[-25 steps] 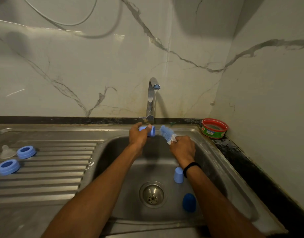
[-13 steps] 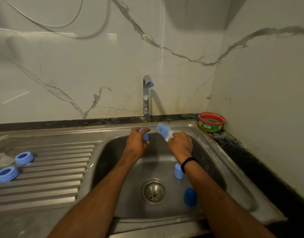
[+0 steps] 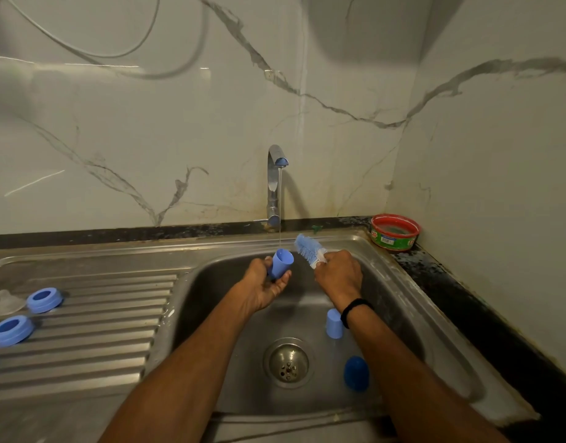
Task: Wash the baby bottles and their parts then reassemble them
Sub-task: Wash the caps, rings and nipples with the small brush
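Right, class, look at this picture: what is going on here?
A person is washing baby bottle parts at a sink. The left hand holds a blue cap under the running tap; the right hand grips a bottle brush beside it, not inside it. A second cap and a darker cap sit in the sink. Two blue rings and a clear teat lie on the drainboard.

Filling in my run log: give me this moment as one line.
phase: rinse | left hand: holds blue cap under running tap | right hand: grips brush, outside cap | sink: two loose caps
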A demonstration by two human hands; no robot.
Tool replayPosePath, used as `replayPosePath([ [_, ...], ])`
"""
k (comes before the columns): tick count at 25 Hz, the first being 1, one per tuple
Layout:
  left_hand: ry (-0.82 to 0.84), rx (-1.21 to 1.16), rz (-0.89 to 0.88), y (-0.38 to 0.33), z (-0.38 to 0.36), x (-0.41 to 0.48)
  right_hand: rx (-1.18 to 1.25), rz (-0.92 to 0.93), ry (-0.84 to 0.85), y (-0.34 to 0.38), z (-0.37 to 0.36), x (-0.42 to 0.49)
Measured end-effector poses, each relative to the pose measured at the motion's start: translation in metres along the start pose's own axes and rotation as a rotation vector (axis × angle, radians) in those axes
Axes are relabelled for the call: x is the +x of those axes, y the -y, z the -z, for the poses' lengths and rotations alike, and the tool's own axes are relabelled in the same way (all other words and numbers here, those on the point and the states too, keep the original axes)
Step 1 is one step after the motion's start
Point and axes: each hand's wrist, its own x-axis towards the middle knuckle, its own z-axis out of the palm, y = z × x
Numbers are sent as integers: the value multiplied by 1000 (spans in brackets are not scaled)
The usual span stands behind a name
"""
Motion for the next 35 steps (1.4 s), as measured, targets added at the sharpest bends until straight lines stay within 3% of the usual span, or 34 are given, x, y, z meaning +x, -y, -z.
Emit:
replayPosePath([
  [13, 47, 19, 57, -1, 0, 1, -3, 11, -1, 0, -3, 1],
  [15, 30, 73, -39, 0, 1, 4, 3, 9, -2, 0, -2, 1],
  [18, -18, 199, -318, 6, 4, 11, 13, 6, 2, -1, -2, 2],
  [23, -110, 696, -824, 12, 11, 19, 31, 9, 9, -2, -2, 2],
  [27, -111, 948, -965, 15, 7, 21, 24, -6, 2, -2, -4, 3],
  [31, -47, 1007, -1078, 17, 8, 27, 20, 7, 3, -3, -4, 2],
  [33, -14, 923, -1052, 14, 7, 25, 33, 3, 5, -3, -3, 3],
  [35, -21, 670, -800, 11, 2, 18, 40, -4, 7, -4, -2, 3],
])
